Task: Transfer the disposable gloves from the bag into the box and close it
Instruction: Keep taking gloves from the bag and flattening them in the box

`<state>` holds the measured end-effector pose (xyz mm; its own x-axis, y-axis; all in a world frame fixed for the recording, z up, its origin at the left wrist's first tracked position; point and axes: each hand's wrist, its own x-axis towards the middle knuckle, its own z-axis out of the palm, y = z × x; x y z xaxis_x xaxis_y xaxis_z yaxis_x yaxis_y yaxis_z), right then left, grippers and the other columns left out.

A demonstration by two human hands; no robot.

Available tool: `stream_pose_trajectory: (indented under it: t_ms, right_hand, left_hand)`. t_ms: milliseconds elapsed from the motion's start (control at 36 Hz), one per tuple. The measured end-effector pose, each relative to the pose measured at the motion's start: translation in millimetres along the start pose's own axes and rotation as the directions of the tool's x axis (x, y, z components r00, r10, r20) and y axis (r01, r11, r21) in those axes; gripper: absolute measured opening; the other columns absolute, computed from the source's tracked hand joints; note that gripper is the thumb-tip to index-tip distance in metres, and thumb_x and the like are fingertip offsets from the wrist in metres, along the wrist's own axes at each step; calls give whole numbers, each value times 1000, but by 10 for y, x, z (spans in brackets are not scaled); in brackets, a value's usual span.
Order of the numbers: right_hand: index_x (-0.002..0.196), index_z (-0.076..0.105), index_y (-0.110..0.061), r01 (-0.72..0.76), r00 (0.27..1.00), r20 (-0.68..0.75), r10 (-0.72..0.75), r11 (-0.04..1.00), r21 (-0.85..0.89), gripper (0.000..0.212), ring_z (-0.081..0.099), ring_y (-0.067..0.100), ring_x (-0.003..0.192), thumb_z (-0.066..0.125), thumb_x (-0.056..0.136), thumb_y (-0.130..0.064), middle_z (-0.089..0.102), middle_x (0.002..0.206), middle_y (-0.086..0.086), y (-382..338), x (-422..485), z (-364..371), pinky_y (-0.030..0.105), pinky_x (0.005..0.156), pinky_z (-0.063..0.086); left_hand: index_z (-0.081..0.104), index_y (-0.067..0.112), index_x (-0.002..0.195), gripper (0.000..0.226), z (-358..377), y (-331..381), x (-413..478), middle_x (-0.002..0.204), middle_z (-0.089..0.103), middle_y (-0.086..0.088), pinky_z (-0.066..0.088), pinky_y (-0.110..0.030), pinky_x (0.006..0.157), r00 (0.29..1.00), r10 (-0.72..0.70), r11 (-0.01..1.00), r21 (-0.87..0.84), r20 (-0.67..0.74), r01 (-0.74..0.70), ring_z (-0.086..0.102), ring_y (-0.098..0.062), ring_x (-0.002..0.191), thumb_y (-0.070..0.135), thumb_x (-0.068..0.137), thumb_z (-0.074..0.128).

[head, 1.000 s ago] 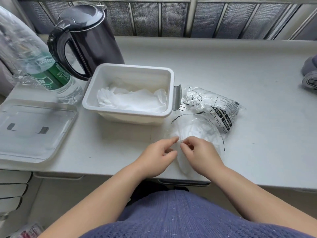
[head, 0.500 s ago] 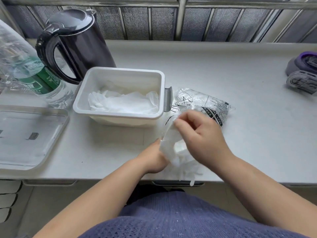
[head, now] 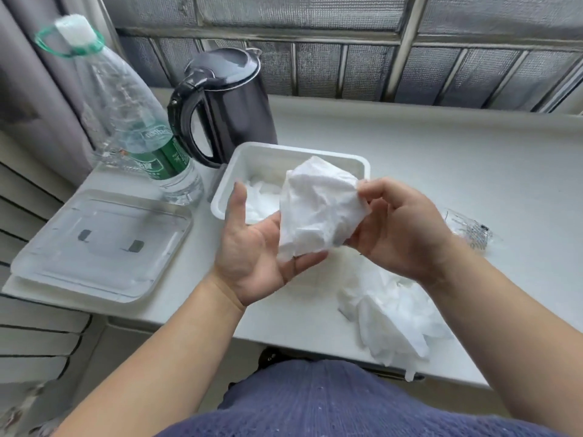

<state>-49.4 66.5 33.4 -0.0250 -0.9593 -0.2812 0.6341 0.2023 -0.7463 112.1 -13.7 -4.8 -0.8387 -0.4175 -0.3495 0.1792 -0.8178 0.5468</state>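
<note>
A folded wad of white disposable gloves [head: 318,203] is raised just in front of the white box [head: 364,167]. My right hand [head: 400,228] pinches its right edge between thumb and fingers. My left hand [head: 252,250] lies palm up beneath it, fingers fairly straight, supporting its lower left corner. The box holds more gloves [head: 262,197]. A loose pile of gloves [head: 394,320] lies on the table by the near edge, under my right forearm. The clear printed bag [head: 470,230] lies flat to the right, partly hidden by my right hand.
The box's clear lid [head: 101,244] lies flat at the table's left end. A large plastic water bottle [head: 138,134] and a black electric kettle [head: 227,105] stand behind it and the box. A window grille runs along the back.
Both hands have lifted a wad of gloves off the table and carried it left toward the box. The left hand turned palm up under it. The camera view shifted right.
</note>
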Motion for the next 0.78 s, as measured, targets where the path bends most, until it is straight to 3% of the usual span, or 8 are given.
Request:
stream_pose_trajectory:
  t_ms: [56,139,250,361,500,583,639,778]
  right_hand:
    - [91,57,-3,-20,990,-140,-4,985,-169,18,56,22,58,41,86,-6,55,73,12,74,111,19,30,54,48]
    - [79,58,-7,-44,941,-322,-99,912,-408,13,48,24,60,47,87,-5,49,69,12,167,277,-4,32,56,44]
    - [79,57,-8,-73,931,-338,-139,835,-546,12,49,18,59,49,87,-6,54,65,2,133,418,80,28,60,45]
    - [92,57,-22,-34,873,-305,-379,578,-815,8,53,7,74,60,86,-27,57,84,-8,81,563,209,24,66,43]
    - [90,71,-13,-16,992,-121,-48,876,-483,42,58,22,76,61,75,-50,66,85,10,-61,760,510,33,74,48]
    - [105,61,6,-42,997,-74,14,920,-391,44,63,27,83,63,83,-32,62,90,18,-76,870,577,34,80,52]
    - [96,63,-1,-10,988,-147,-39,948,-317,17,65,23,75,57,90,-15,64,83,14,-93,925,592,31,69,56]
    - [93,65,-13,-3,995,-100,0,1000,-21,15,66,24,85,57,81,-17,67,90,6,-188,1034,542,40,84,53]
  left_hand:
    - [51,9,133,75,-35,133,-20,129,57,-12,52,-35,87,996,86,996,-8,-5,-86,57,-28,114,44,70,74]
    - [62,9,113,36,-119,285,8,104,68,-8,57,-35,78,961,240,958,194,-140,-212,66,-22,96,7,77,66]
    - [55,2,119,43,-171,460,16,101,66,-11,59,-40,73,915,362,904,307,-179,-298,67,-21,89,1,77,61]
    - [59,12,105,27,-229,607,68,92,66,-5,55,-33,72,840,516,756,551,-167,-354,65,-17,84,-4,82,61]
    - [63,22,103,27,-163,699,88,85,69,6,50,-25,76,851,521,489,793,68,-363,65,-11,84,11,78,67]
    - [66,22,107,34,-145,767,71,76,65,12,49,-21,76,918,357,405,857,170,-317,63,-8,80,15,74,65]
    - [69,24,102,30,-173,837,99,68,57,11,47,-19,72,908,396,456,829,137,-324,56,-7,71,16,73,64]
    - [64,28,107,35,-397,1014,272,90,64,13,42,-25,79,872,477,670,689,-115,-276,58,-3,85,36,73,58]
